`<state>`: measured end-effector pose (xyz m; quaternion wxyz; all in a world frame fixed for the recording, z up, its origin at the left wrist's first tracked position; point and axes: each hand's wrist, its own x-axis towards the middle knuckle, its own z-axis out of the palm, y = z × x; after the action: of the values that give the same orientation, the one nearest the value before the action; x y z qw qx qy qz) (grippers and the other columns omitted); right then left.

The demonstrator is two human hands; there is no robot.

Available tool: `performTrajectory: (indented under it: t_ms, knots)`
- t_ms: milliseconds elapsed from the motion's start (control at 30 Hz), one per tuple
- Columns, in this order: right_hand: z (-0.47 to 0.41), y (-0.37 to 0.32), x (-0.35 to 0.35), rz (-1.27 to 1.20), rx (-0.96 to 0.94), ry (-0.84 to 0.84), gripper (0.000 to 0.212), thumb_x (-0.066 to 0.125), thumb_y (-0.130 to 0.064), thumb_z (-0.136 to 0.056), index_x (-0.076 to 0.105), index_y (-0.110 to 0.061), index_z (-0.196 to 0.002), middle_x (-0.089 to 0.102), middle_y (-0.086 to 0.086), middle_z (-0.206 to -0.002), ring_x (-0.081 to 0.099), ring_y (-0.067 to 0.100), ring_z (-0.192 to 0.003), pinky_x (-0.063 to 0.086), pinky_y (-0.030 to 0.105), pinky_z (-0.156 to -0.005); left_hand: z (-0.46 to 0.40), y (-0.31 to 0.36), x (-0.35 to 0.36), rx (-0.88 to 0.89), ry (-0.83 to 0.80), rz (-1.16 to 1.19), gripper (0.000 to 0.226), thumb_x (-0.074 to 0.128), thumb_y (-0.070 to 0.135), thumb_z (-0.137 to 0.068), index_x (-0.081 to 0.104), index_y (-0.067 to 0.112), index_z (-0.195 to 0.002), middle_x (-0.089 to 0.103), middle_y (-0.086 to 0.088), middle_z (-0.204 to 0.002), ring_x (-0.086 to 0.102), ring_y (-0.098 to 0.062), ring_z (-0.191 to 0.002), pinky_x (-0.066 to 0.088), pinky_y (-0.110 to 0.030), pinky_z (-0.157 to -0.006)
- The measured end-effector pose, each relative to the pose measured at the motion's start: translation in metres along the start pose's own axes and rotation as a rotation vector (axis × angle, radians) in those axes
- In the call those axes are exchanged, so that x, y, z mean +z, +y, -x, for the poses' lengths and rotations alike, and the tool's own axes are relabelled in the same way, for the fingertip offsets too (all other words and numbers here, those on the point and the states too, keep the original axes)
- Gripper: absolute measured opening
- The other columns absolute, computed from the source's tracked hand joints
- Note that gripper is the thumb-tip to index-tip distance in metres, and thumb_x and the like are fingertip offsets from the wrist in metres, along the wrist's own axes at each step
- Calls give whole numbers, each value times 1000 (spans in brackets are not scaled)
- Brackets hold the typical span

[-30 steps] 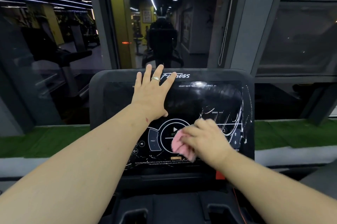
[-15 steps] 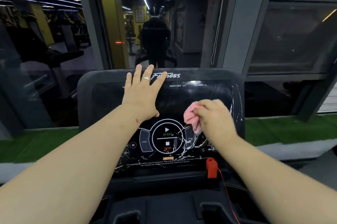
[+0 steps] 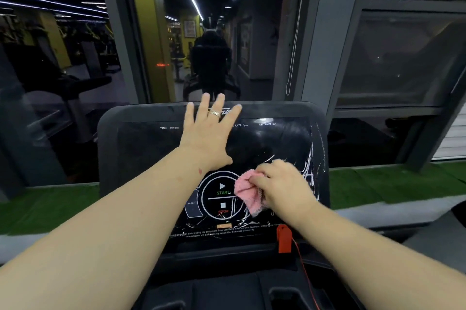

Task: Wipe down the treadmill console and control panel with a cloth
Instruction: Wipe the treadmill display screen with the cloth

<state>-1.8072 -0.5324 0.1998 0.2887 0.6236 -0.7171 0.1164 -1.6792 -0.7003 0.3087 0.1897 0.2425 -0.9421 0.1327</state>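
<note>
The left hand [image 3: 206,133] is lying flat, fingers spread, gripping nothing, bracing the console [image 3: 141,148]. The right hand [image 3: 282,188] is bunching the pink cloth [image 3: 248,193] beside the START dial [image 3: 222,196]; it looks soft, light, easily held crumpled.
</note>
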Motion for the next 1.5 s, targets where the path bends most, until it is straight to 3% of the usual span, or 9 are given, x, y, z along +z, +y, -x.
performTrajectory:
  t_ms: [167,333,500,667,800,1000,1133,1333,1500]
  knots:
    - [-18,18,-8,-55,341,129,49,82,-5,-53,75,-17,-100,67,4,-93,52,30,-75,50,37,-66,-5,10,8,2,20,-6,135,88,63,-62,-4,43,-160,-11,-10,-170,-16,-38,-155,-1,-59,-125]
    - [1,8,-2,29,21,-2,45,83,-19,-54,73,-20,-98,64,2,-93,53,29,-75,47,38,-63,-3,10,8,0,27,-22,135,88,62,-62,-3,42,-160,-9,-11,-170,-14,-38,-155,0,-59,-125]
    - [-19,16,-6,-35,354,145,48,84,-8,-54,75,-15,-100,64,7,-92,54,32,-78,50,39,-66,-5,8,8,4,31,-13,135,88,63,-62,-2,43,-160,-8,-10,-170,-13,-37,-155,1,-58,-125]
    - [3,12,1,68,-3,29,41,79,-20,-57,72,-22,-97,64,1,-96,52,28,-78,42,36,-65,-4,7,10,9,38,-17,135,88,63,-61,-3,43,-160,-8,-9,-170,-13,-37,-156,1,-58,-125]
    - [-19,31,-11,9,348,186,46,81,-8,-58,75,-19,-102,65,4,-95,53,31,-78,47,38,-65,-4,7,11,7,38,-8,135,88,63,-61,-3,44,-159,-8,-9,-170,-14,-36,-156,1,-57,-125]
    - [8,20,-4,98,15,36,41,81,-23,-59,73,-23,-99,64,0,-96,53,28,-80,41,37,-67,-5,11,10,-3,18,-23,135,88,60,-63,-4,41,-160,-10,-11,-169,-15,-39,-155,0,-60,-125]
    - [-17,43,-14,23,355,217,34,61,-11,-70,77,-21,-98,66,5,-94,54,33,-77,50,39,-66,-8,17,8,-34,-26,-44,131,86,47,-67,-7,38,-160,-15,-14,-168,-18,-44,-153,0,-63,-123]
    - [7,36,-7,92,66,41,41,81,-22,-58,74,-23,-99,64,1,-93,53,29,-77,43,36,-64,-14,27,8,-45,-74,-19,135,84,67,-63,-4,34,-160,-20,-10,-168,-23,-50,-150,-2,-71,-119]
    - [1,29,-1,14,370,220,36,63,-11,-67,75,-18,-101,62,5,-89,51,31,-76,46,39,-64,-15,28,11,-57,-47,-19,136,86,69,-60,-1,35,-158,-14,-10,-169,-21,-50,-150,-1,-70,-120]
